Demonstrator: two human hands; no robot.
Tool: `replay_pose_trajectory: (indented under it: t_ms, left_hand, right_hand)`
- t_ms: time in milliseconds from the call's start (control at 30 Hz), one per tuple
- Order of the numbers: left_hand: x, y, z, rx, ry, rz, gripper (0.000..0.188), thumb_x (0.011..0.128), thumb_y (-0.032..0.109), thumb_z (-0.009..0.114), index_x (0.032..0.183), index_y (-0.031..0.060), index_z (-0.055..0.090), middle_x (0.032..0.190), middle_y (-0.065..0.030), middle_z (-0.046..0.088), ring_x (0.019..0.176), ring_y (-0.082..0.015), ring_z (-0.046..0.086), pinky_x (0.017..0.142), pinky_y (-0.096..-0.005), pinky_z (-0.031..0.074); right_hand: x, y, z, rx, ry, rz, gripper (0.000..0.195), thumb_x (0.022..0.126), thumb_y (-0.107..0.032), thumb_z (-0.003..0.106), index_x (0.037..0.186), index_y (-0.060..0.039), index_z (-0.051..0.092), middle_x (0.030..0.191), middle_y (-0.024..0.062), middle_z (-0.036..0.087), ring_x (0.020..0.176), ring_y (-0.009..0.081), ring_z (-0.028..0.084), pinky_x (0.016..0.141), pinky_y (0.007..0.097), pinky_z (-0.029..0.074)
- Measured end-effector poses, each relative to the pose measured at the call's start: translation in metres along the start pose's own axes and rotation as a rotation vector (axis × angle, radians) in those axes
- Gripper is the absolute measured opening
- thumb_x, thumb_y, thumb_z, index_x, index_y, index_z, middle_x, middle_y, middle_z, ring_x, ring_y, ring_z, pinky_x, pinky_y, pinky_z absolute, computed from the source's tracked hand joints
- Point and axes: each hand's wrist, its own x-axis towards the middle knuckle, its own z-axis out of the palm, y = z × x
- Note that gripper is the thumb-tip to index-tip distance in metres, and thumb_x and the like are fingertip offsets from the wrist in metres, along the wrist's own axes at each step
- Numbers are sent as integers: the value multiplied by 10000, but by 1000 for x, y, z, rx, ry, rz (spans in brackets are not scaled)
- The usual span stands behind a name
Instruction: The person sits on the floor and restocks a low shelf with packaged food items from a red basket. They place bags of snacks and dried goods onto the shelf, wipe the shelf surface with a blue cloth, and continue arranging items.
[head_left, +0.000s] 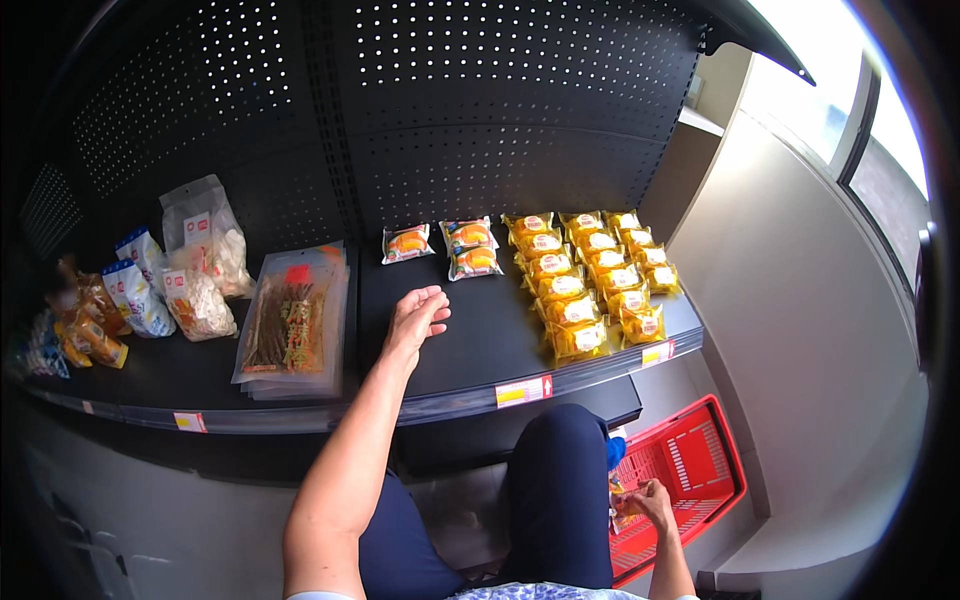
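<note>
My left hand (418, 319) is held over the black shelf (442, 352), its fingers a little apart and nothing in them. Just beyond it lie white-and-orange packaged buns (475, 262), two in one column and a single packaged bun (407, 244) to their left. Down at the right, my right hand (654, 502) reaches into a red plastic shopping basket (705, 454). Its fingertips are at small snack packets (619, 504) there; my knee hides part of them, and a firm grip cannot be made out.
Yellow-wrapped cakes (574, 311) stand in columns on the shelf's right. Flat snack bags (294, 322) are stacked left of my arm, with clear bags (196, 300) and blue-and-white bags (139, 296) farther left. Price tags (523, 391) line the front edge; a perforated back panel (510, 82) rises behind.
</note>
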Motion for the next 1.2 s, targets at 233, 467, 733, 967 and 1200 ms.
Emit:
replay_pose_trajectory:
  t_ms: [233,467,733,967,1200]
  left_hand:
    - [12,-6,3,-38,83,-24,483,936,297,679,1310,14,566,1147,-67,653,975,-150,661,772,-291,544]
    - [18,-12,-1,-70,139,-7,518,930,307,680,1325,-3,553,1194,-93,641,975,-164,669,734,-272,551]
    - [18,-6,4,-102,117,-17,668,945,366,662,1452,6,417,1382,-137,532,1042,-217,667,816,-343,553]
    - [23,-9,7,-86,44,-18,813,951,422,648,1532,-11,280,1463,-153,459,1063,-242,651,812,-346,572]
    - [19,-13,5,78,80,-45,534,967,329,633,1372,6,502,1115,-77,680,971,-179,672,795,-333,570]
  right_hand:
    - [22,-175,-26,-87,289,-459,412,874,-52,704,1265,-46,575,1178,173,593,1182,271,582,871,361,551]
    - [39,-431,-2,169,113,-932,426,908,-23,656,1323,-83,577,1309,164,541,1231,296,544,945,369,531]
    - [144,-517,107,-170,55,-1031,580,872,-283,714,1408,-165,524,1439,268,451,1257,471,492,1051,494,442]
    - [169,-523,140,-284,-28,-969,403,878,-293,692,1244,-141,623,1328,222,548,1134,412,584,942,468,512]
    - [123,-504,126,9,-34,-968,433,803,-115,773,1184,-52,577,1155,230,595,1009,373,619,857,436,535]
